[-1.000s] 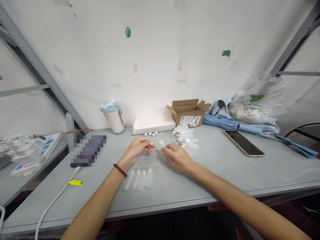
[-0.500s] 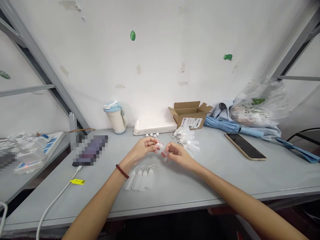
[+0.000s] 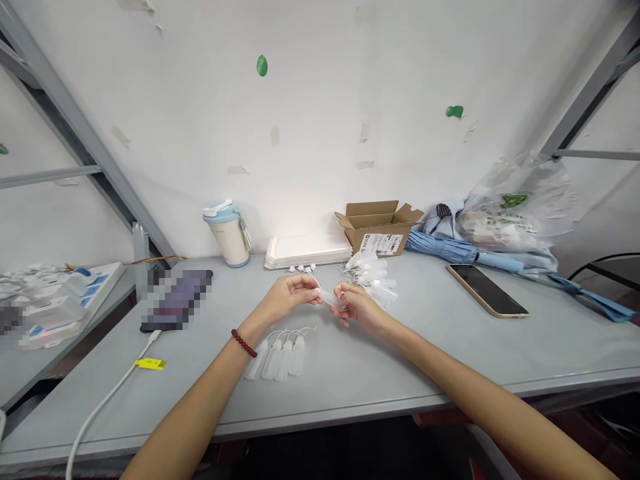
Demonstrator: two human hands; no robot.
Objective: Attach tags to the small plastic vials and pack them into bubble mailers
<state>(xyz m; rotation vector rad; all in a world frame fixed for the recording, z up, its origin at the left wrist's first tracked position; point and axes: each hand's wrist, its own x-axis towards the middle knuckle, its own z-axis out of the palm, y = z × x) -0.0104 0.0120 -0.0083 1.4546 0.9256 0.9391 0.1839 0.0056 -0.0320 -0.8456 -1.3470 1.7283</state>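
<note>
Between my two hands is a small translucent plastic bottle [image 3: 331, 299], lying roughly level above the table. My left hand [image 3: 295, 291], with a dark red bead bracelet at its wrist, pinches the neck end; fingers hide the tip there. The base end is held in the curled fingers of my right hand [image 3: 357, 304]. Closer to me lies a row of similar bottles [image 3: 283, 360] with thin curved white tubes. Beyond my right hand is a loose heap of more such bottles [image 3: 369, 270]. A few tiny white caps [image 3: 301, 269] sit beyond my left hand.
A stack of white flat sheets or trays [image 3: 307, 252] and an open cardboard box [image 3: 376, 233] stand by the wall. Left are a tumbler [image 3: 229, 237], a blurred-out phone-like slab [image 3: 177, 300] and a cable [image 3: 105, 403]. Right are a phone [image 3: 486, 290], a blue umbrella [image 3: 443, 247] and a plastic bag [image 3: 520, 207].
My right hand has brought the bottle left to my left hand, which held a small white piece at first. Both hands now grip the bottle, and its curved tube is out of sight.
</note>
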